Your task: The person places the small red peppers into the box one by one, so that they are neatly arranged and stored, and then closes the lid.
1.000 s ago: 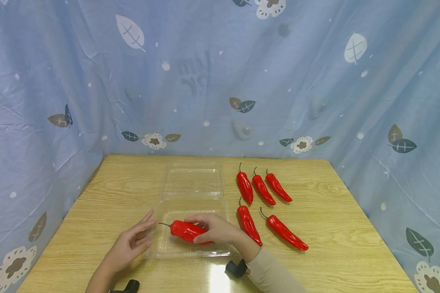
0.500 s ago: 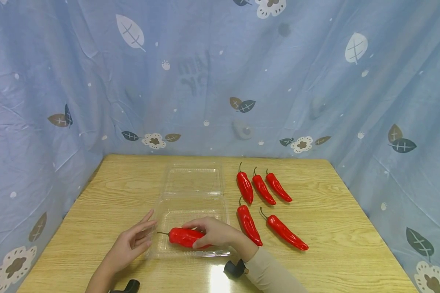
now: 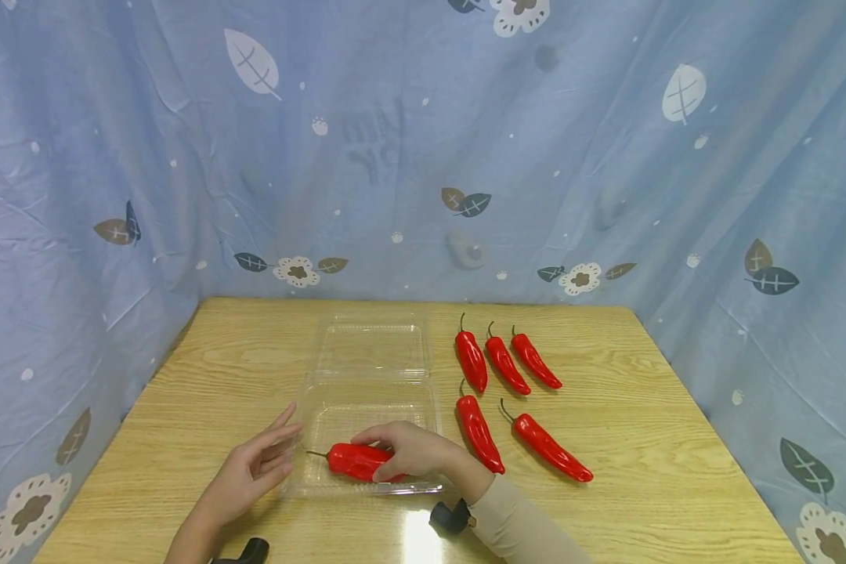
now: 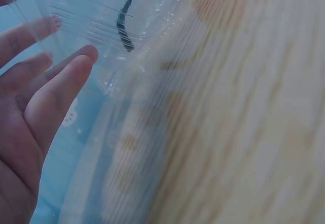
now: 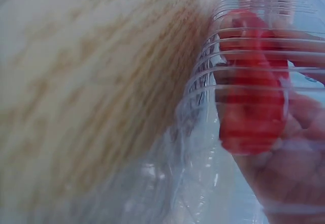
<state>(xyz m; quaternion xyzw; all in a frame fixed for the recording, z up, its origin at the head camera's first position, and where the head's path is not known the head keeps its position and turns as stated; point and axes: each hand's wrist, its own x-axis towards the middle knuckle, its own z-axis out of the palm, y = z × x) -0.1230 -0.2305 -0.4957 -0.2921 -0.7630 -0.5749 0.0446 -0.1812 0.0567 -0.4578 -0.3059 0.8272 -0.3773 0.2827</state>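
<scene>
A glossy red chili pepper [image 3: 352, 460] lies crosswise in the front half of a clear plastic clamshell container [image 3: 366, 393], its thin stem to the left. My right hand [image 3: 419, 454] grips the pepper's right part, thumb on the near side and fingers over the far side. Through the container's ribbed wall, the right wrist view shows the pepper [image 5: 254, 97] against that hand. My left hand [image 3: 248, 470] stands at the container's left edge with loosely extended fingers, holding nothing. Beyond its fingertips, the left wrist view shows the dark stem [image 4: 123, 28] through the plastic.
Several more red chili peppers [image 3: 471, 362] lie on the wooden table [image 3: 641, 407] right of the container, in two rough rows. The container's lid [image 3: 371, 349] is folded back, away from me. A blue patterned curtain [image 3: 409, 157] surrounds the table's back and sides.
My right hand has brought the pepper slightly toward me, lower in the container near its front wall. During the last half second it barely moves. My left hand stays in place.
</scene>
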